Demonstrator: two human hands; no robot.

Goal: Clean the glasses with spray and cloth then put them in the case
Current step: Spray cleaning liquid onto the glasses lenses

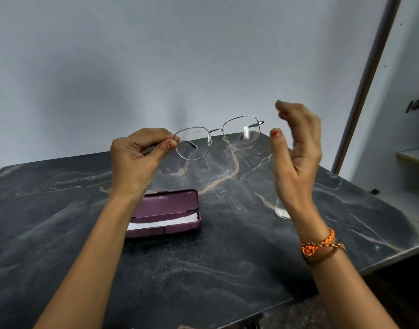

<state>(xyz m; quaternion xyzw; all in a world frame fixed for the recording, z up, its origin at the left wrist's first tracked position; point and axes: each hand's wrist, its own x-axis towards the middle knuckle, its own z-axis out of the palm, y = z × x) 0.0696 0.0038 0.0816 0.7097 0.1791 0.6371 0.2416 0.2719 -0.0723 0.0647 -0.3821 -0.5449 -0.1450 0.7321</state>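
Thin silver wire-frame glasses (216,137) hang in the air above the table, lenses facing me. My left hand (137,157) pinches their left corner between thumb and forefinger. My right hand (296,148) is raised just right of the glasses, fingers apart and curled, holding nothing and not touching the frame. On the table below lies a maroon glasses case (167,213), lid open, with a white cloth (161,223) inside it. A small clear bottle (282,211) stands behind my right wrist, mostly hidden.
The dark marble table (215,262) has its right edge and near corner close to my right forearm. A pale wall rises behind. At the far right stand a door frame (370,77) and a shelf (413,155).
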